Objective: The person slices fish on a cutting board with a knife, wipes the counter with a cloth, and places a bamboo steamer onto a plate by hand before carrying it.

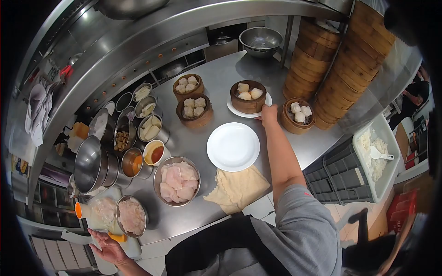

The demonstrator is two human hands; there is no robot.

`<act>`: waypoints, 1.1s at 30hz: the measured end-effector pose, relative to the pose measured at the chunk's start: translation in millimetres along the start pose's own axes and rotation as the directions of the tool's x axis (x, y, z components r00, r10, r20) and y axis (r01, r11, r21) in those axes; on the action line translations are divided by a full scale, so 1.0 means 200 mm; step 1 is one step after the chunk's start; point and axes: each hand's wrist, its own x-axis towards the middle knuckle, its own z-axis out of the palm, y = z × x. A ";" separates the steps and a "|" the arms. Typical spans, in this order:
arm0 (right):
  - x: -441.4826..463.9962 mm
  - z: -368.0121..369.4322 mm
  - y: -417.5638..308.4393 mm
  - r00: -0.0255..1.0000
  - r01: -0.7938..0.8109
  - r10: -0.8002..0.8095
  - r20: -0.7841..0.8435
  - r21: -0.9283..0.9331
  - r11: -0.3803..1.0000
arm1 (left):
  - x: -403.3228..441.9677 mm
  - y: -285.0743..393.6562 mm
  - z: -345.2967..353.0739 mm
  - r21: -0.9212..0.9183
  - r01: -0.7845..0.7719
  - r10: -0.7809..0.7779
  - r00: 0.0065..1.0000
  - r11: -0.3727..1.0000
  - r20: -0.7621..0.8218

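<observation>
My right hand (269, 113) reaches out over the steel table and grips the near-right edge of a white plate (232, 106). On that plate sits a round bamboo steamer (250, 106) with several dumplings (249, 91) inside. A second white plate (233, 147) lies bare in front of me, beside a folded cream cloth (237, 187). At lower left my left hand (108, 247) is open, its fingers apart and palm turned up. Near it are a wide pale blade (76, 237) and a yellow handle (118, 238); whether they belong together I cannot tell.
More dumpling steamers (195, 117) stand on the table (216, 101), with tall steamer stacks (334, 87) at right. Bowls of raw pale meat (177, 183) and several ingredient tins (151, 129) line the left. A rice tub (382, 161) stands at right; another person (405, 234) is behind it.
</observation>
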 end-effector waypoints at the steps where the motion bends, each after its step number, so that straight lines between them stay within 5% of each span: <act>1: 0.00 0.01 0.01 1.000 0.009 -0.009 -0.002 0.044 0.999 | 0.01 0.01 0.01 0.004 0.006 -0.006 1.000 1.000 0.005; 9: -0.27 -0.12 -0.07 0.966 0.207 -0.238 0.099 0.252 0.945 | 0.16 0.03 0.09 -0.060 0.069 -0.063 0.993 0.996 0.096; 16: -0.91 -0.46 -0.01 0.971 0.186 -0.215 0.102 0.238 0.953 | 0.30 0.05 0.00 -0.228 0.284 -0.213 0.932 0.931 0.293; 20: -1.41 -0.68 0.17 0.976 0.213 -0.210 -0.051 0.397 0.893 | 0.37 0.10 -0.11 -0.285 0.511 -0.356 0.818 0.811 0.452; 23: -2.07 -0.93 0.26 0.952 0.222 -0.144 -0.271 0.283 0.933 | 0.40 0.13 -0.14 -0.316 0.670 -0.467 0.715 0.672 0.521; 33: -3.28 -1.68 0.65 0.828 0.304 -0.102 -0.551 0.290 0.907 | 0.22 -0.05 0.13 -0.277 0.865 -0.635 0.496 0.418 0.592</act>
